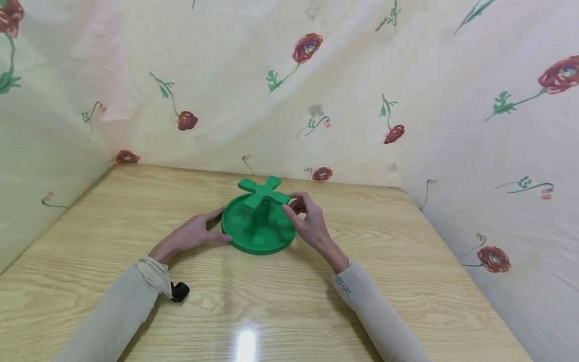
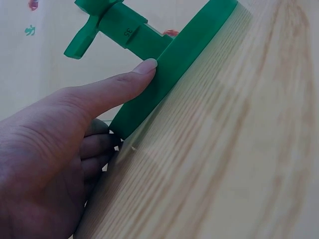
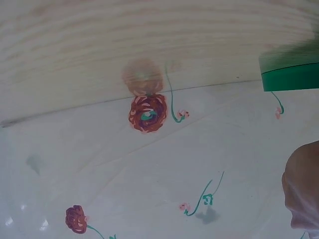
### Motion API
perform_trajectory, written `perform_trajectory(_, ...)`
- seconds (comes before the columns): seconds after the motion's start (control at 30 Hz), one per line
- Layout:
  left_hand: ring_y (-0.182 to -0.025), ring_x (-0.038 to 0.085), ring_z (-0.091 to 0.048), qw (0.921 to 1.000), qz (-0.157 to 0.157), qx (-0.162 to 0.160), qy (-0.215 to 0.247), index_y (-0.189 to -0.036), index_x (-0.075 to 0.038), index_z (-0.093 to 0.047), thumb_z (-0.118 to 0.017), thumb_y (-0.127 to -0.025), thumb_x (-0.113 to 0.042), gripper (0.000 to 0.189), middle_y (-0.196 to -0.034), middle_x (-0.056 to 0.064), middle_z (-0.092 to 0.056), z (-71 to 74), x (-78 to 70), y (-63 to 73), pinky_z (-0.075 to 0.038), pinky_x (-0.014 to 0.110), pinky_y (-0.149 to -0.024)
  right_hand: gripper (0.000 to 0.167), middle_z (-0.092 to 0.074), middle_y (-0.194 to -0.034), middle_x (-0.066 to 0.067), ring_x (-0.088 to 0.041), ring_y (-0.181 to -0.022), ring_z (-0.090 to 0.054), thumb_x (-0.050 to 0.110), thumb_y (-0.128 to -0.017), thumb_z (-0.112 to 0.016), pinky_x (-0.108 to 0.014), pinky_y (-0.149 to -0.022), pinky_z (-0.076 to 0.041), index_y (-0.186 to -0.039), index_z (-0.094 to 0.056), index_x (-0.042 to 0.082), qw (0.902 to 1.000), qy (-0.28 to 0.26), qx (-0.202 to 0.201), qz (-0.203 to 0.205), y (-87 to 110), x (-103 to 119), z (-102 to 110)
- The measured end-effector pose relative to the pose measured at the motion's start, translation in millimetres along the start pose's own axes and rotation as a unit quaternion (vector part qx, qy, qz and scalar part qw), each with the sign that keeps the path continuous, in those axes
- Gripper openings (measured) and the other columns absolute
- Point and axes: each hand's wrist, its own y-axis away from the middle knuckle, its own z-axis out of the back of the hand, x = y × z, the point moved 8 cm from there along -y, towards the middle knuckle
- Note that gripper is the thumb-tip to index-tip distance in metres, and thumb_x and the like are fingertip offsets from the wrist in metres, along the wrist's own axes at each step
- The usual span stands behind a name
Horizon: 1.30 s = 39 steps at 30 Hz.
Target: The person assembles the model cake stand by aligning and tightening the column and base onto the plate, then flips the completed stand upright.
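Beyond both grips, a flower-patterned cloth [image 1: 253,125] is hung behind the wooden table [image 1: 384,261], on which a round green base [image 1: 258,249] is set flat between the left hand [image 1: 196,233] and the right hand [image 1: 313,224]. The base's near-left rim is grasped between left thumb and fingers, presumably so that sliding or turning is prevented. Above the base, a four-armed green top [image 1: 264,190] is carried on an upright post [image 1: 260,216]; its arm nearest the right grip appears pinched between thumb and forefinger, probably for steadying, though the pressure applied cannot be told. A small black object [image 1: 180,292] is seen behind the left grip, beside the cuff.
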Motion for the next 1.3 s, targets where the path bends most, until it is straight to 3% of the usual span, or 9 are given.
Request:
perform_trajectory(0.27,-0.153,0.040,-0.018,1.0000,-0.001,-0.001,0.001,-0.164,-0.002,-0.023,-0.081,-0.090,-0.043,0.102,-0.166,0.021,-0.024,0.2,0.1,0.9,-0.022,0.059,-0.120,0.026,-0.066,-0.088,-0.022,-0.035,-0.079,-0.064,-0.012,-0.093,-0.070,-0.035,-0.071,-0.056,-0.115,-0.058,-0.016,0.9995,-0.002,0.014,0.028,1.3,40,4)
perform_trajectory(0.4,-0.154,0.040,-0.018,1.0000,-0.003,-0.001,0.000,-0.163,-0.001,-0.023,-0.082,-0.090,-0.043,0.103,-0.167,0.021,-0.025,0.7,-0.6,1.1,-0.022,0.059,-0.120,0.026,-0.065,-0.086,-0.020,-0.033,-0.077,-0.063,-0.012,-0.091,-0.072,-0.033,-0.069,-0.056,-0.113,-0.059,-0.015,0.9986,0.001,0.017,0.051,2.4,47,3)
perform_trajectory(0.53,-0.153,0.039,-0.019,1.0000,-0.006,-0.002,-0.004,-0.163,-0.001,-0.024,-0.081,-0.090,-0.043,0.102,-0.166,0.021,-0.025,1.0,-0.7,0.7,-0.023,0.058,-0.120,0.027,-0.065,-0.086,-0.020,-0.033,-0.076,-0.063,-0.013,-0.089,-0.073,-0.032,-0.069,-0.056,-0.112,-0.059,-0.016,0.9975,0.005,0.031,0.064,2.8,46,0)
perform_trajectory(0.67,-0.153,0.039,-0.020,1.0000,-0.007,-0.002,-0.005,-0.163,-0.001,-0.024,-0.081,-0.090,-0.043,0.102,-0.166,0.021,-0.026,1.1,-0.1,0.2,-0.023,0.059,-0.120,0.022,-0.066,-0.088,-0.021,-0.032,-0.077,-0.063,-0.014,-0.092,-0.070,-0.031,-0.071,-0.056,-0.111,-0.060,-0.015,0.9971,0.008,0.037,0.066,4.0,29,-6)
perform_trajectory(0.87,-0.153,0.039,-0.019,1.0000,-0.008,-0.002,0.001,-0.163,0.000,-0.023,-0.081,-0.090,-0.042,0.102,-0.166,0.021,-0.026,0.2,1.6,0.2,-0.022,0.058,-0.120,0.011,-0.068,-0.092,-0.016,-0.026,-0.082,-0.065,-0.003,-0.103,-0.059,-0.026,-0.076,-0.053,-0.113,-0.064,-0.006,0.9995,0.000,0.000,0.032,2.6,5,-3)
perform_trajectory(0.97,-0.153,0.039,-0.019,1.0000,-0.009,-0.002,0.001,-0.163,0.000,-0.023,-0.082,-0.090,-0.041,0.102,-0.166,0.021,-0.026,-0.2,2.3,0.3,-0.022,0.058,-0.120,0.017,-0.068,-0.089,-0.021,-0.034,-0.080,-0.066,-0.002,-0.105,-0.056,-0.027,-0.074,-0.052,-0.120,-0.060,-0.010,0.9999,-0.009,-0.012,0.004,-1.2,14,2)
perform_trajectory(1.1,-0.153,0.040,-0.020,1.0000,-0.006,-0.003,-0.001,-0.163,0.000,-0.024,-0.082,-0.090,-0.042,0.102,-0.166,0.021,-0.026,0.4,2.2,0.0,-0.023,0.058,-0.120,0.032,-0.067,-0.089,-0.026,-0.046,-0.081,-0.064,-0.003,-0.107,-0.051,-0.026,-0.071,-0.048,-0.136,-0.050,-0.017,0.9986,-0.004,0.006,-0.052,-5.3,30,3)
perform_trajectory(1.3,-0.153,0.039,-0.019,1.0000,-0.007,-0.003,0.004,-0.163,-0.001,-0.024,-0.082,-0.090,-0.042,0.102,-0.166,0.021,-0.026,0.4,1.2,-0.7,-0.023,0.059,-0.120,0.045,-0.066,-0.094,-0.027,-0.050,-0.087,-0.062,0.003,-0.110,-0.048,-0.027,-0.073,-0.045,-0.150,-0.039,-0.014,0.9954,0.001,0.035,-0.089,-4.6,3,-6)
